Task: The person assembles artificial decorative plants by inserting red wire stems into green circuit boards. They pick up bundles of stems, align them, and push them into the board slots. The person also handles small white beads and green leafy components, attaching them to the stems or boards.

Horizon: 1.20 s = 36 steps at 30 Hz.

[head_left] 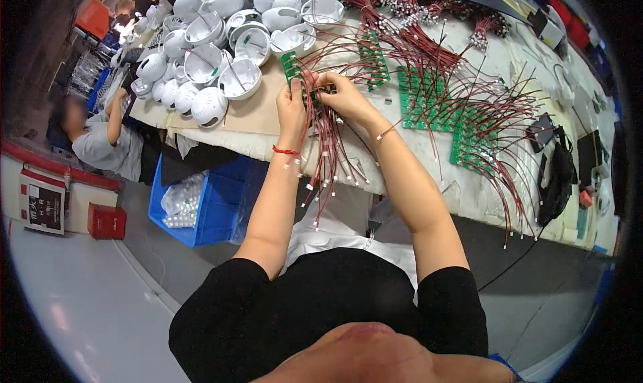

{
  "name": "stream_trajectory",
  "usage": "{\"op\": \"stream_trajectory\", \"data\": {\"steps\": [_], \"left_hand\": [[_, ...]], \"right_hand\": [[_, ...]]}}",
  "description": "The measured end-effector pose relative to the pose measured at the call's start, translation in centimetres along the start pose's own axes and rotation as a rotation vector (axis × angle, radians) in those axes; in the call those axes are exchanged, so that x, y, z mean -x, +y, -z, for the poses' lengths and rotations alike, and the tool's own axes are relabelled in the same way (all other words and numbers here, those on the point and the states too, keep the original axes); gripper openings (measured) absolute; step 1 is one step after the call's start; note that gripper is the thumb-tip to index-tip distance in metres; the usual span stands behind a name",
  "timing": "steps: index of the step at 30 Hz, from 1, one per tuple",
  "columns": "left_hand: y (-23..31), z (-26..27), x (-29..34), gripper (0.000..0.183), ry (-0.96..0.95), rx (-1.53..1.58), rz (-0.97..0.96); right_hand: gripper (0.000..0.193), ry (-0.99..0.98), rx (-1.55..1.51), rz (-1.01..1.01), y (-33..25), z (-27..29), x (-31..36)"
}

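My left hand is closed on a narrow green circuit board strip, held up over the near table edge. Dark red wires with small white plugs hang from the strip in a bundle between my forearms. My right hand pinches at the right side of the strip, among the wire ends; its fingertips hide what they grip. Just beyond, another green board strip with wires lies on the table. To the right, several wired green boards lie side by side.
White rounded plastic shells are heaped at the left of the table. Bundles of red wires lie at the back. A blue bin with bagged white parts stands below the left edge. Another person sits at far left.
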<state>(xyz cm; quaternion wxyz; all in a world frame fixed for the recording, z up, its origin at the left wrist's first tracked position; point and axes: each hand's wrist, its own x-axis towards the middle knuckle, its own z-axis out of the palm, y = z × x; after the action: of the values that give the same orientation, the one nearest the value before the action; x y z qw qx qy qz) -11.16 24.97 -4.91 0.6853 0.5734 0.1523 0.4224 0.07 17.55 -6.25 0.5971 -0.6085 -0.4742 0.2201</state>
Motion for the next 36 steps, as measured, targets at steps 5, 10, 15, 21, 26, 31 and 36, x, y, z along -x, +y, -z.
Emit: {"op": "stream_trajectory", "data": {"steps": [5, 10, 15, 21, 26, 31, 36], "left_hand": [[0.3, 0.0, 0.2, 0.044, -0.081, -0.002, -0.011], [-1.2, 0.4, -0.3, 0.038, -0.039, -0.153, -0.079], [-1.3, 0.6, -0.3, 0.039, -0.004, -0.251, -0.143], [-0.1, 0.6, -0.5, 0.043, -0.044, 0.068, 0.023], [-2.0, 0.7, -0.6, 0.04, -0.032, -0.173, -0.129], [-0.7, 0.4, -0.5, 0.038, 0.028, 0.105, -0.123], [0.4, 1.1, -0.2, 0.041, 0.099, 0.083, -0.056]], "right_hand": [[0.021, -0.022, 0.061, -0.001, -0.7, -0.2, 0.3], [0.025, 0.17, 0.338, 0.286, 0.3, -1.5, 0.1], [0.025, 0.091, 0.214, 0.096, -0.8, -0.6, 0.4], [0.03, -0.109, 0.232, 0.097, -0.8, 0.5, 0.3], [0.021, 0.048, 0.477, 0.207, -0.7, -1.2, 0.6], [0.018, 0.029, 0.368, 0.116, -1.8, 0.3, 0.3], [0.027, -0.26, 0.203, -0.024, -3.0, 2.9, 0.7]]}}
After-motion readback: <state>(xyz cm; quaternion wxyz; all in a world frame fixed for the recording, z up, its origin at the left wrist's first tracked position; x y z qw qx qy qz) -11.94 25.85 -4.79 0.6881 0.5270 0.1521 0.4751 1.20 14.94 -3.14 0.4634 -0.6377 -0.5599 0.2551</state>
